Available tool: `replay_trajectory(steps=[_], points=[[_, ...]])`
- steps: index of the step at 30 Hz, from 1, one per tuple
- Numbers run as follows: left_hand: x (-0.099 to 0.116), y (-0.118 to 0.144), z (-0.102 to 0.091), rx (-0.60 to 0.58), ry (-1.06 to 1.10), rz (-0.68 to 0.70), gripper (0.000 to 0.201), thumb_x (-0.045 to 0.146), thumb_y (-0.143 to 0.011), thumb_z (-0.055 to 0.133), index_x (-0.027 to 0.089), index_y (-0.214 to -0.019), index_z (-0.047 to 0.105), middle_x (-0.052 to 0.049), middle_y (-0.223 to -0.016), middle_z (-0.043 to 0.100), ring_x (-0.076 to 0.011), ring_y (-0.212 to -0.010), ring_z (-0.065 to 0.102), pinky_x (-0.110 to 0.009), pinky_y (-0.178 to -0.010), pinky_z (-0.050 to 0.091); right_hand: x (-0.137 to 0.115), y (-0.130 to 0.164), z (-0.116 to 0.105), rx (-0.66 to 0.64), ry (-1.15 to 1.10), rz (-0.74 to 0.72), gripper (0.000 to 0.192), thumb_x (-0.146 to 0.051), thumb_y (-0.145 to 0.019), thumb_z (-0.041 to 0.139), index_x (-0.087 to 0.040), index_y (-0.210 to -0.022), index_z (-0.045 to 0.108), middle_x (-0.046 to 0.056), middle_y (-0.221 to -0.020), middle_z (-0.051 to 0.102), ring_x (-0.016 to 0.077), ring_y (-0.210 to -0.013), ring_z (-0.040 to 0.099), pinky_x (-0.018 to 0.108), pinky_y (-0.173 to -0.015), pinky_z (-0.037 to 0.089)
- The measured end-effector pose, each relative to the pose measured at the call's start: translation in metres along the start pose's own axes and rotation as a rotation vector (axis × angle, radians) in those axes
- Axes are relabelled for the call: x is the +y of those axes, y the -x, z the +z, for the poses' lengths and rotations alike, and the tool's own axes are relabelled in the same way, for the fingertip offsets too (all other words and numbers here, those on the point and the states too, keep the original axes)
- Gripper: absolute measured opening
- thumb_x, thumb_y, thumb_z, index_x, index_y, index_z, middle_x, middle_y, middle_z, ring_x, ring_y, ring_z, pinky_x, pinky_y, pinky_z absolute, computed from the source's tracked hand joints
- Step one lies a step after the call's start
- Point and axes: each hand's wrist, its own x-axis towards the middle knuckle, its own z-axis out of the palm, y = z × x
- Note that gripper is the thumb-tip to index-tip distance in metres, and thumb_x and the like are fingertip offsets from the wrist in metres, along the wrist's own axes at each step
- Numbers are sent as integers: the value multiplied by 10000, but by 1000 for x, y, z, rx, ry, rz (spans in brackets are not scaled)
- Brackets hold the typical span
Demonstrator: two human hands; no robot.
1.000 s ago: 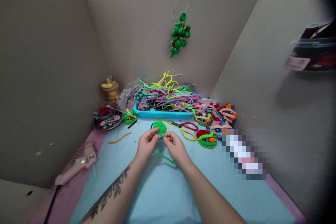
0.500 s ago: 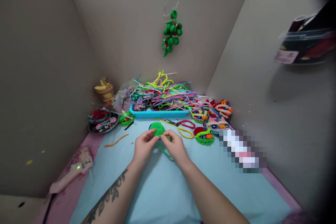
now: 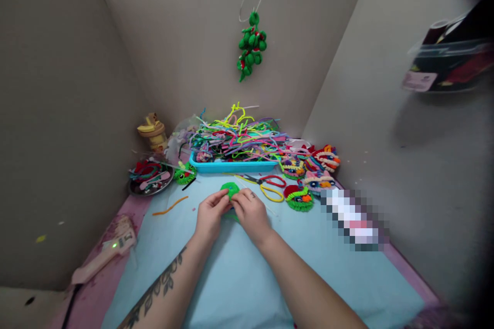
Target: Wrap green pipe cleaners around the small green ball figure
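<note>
A round, fuzzy green pipe-cleaner piece (image 3: 230,188) is held over the blue cloth, its lower part covered by fingers. My left hand (image 3: 210,214) pinches its left edge between thumb and fingers. Closed at the right edge, my right hand (image 3: 252,216) has its fingertips on the green pipe cleaner; exactly what lies between them is hidden. A short bit of green strand shows below the fingers. Just beyond the right hand lie scissors (image 3: 272,195) with red and yellow handles, next to a finished green and red bird-like pipe-cleaner head (image 3: 299,199).
Behind, a blue tray (image 3: 235,167) overflows with coloured pipe cleaners. More colourful heads (image 3: 318,182) sit at right. At left are a metal bowl (image 3: 148,191), a green frog-like head (image 3: 185,174), an orange pipe cleaner (image 3: 170,206) and a pink glue gun (image 3: 104,257). Grey panels enclose the table.
My right hand has turned over and moved its fingertips up and left against the green piece. The green strand that hung below has mostly gone from sight. The left hand keeps its pinch.
</note>
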Motion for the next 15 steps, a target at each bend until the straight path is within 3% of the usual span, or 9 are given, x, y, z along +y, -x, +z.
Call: replay_trajectory(steps=[15], points=[[-6,1,3,117,-57,58,376,261,-541,763,112,-873,669,-65,-776,695,-146,-682,622,-296,-721,480,1,0,14,62,-64,7,167,-172,-867,400,-179,-833,563,65,-802,530,179,-779,528,310,-734,464]])
